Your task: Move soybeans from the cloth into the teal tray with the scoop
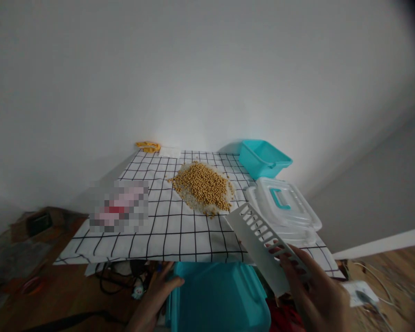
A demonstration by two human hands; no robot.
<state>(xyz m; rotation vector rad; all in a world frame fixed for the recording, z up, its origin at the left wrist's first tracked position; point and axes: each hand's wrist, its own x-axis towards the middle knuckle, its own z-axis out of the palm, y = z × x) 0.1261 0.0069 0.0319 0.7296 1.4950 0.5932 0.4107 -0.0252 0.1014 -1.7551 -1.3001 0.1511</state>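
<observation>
My right hand (311, 288) grips a white slotted plastic tray (259, 237), tilted, its far end reaching toward a pile of yellow beans (203, 186) on the checked tablecloth (166, 221). My left hand (161, 286) rests on the left edge of a teal bin (217, 297) below the table's front edge; its fingers curl on the rim. A clear lid with a teal handle (282, 203) lies on the table right of the beans.
A smaller teal tub (264, 158) stands at the back right corner. An orange item (148, 146) lies at the back by the white wall. A blurred pink patch (119, 206) covers something at the left. Cables and a power strip (361, 293) lie on the wooden floor.
</observation>
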